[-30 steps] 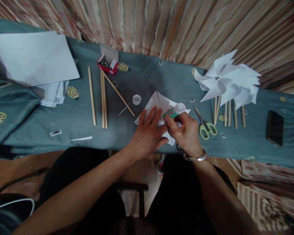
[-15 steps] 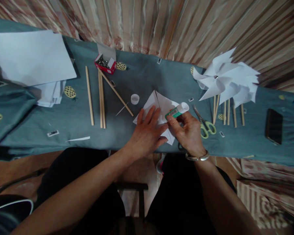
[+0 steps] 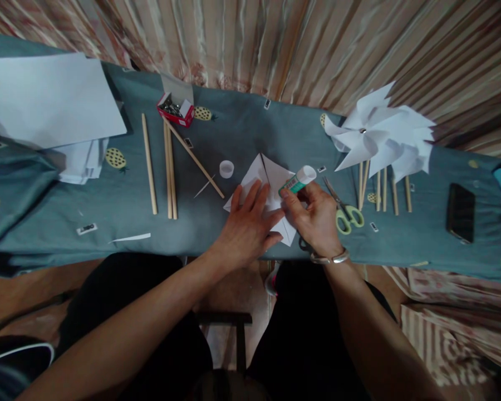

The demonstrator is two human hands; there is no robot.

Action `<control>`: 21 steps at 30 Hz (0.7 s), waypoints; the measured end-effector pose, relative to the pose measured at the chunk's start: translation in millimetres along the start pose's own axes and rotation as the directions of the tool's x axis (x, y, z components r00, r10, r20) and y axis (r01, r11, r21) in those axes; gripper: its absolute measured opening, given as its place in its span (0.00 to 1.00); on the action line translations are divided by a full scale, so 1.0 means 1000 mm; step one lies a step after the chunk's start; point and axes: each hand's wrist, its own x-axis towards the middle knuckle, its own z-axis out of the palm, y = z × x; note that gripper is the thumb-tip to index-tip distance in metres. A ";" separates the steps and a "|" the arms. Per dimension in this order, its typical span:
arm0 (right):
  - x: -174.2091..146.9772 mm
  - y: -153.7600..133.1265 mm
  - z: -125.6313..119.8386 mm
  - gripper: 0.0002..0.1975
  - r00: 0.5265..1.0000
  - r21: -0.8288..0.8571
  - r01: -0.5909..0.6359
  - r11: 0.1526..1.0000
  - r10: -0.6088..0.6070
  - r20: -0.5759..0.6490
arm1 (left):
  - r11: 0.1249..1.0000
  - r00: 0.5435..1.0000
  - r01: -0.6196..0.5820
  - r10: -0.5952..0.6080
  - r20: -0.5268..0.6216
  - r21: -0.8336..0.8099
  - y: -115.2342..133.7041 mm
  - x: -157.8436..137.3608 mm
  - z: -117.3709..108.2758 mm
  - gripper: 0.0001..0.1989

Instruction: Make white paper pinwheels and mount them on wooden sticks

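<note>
A creased white paper square point(image 3: 278, 162) with cuts in it lies on the table in front of me. My left hand point(image 3: 250, 220) rests flat on its left part, fingers spread. Over the right part, my right hand point(image 3: 315, 214) grips a green and white glue stick point(image 3: 298, 179), tilted with its white end up and to the right. The stick's lower end is hidden by my fingers, so I cannot tell whether it touches the paper. A white glue cap point(image 3: 226, 169) stands just left of the paper. Green-handled scissors point(image 3: 347, 217) lie right of my right hand.
Several wooden sticks point(image 3: 149, 164) lie at left below a red box of metal pins point(image 3: 176, 109). Further left is a stack of white paper point(image 3: 54, 100). Finished white pinwheels point(image 3: 363, 131) lie at right, near a black phone point(image 3: 461, 211).
The view has shifted a little, so everything sits slightly further left. My right hand and the glue stick have moved slightly over the paper; my left hand stays pressed on it.
</note>
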 end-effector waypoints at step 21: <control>0.019 0.005 -0.018 0.12 0.905 0.888 -0.369 0.276 0.325 0.275 | 0.997 0.932 0.047 -0.022 -0.361 0.060 -0.043 0.000 -0.039 0.27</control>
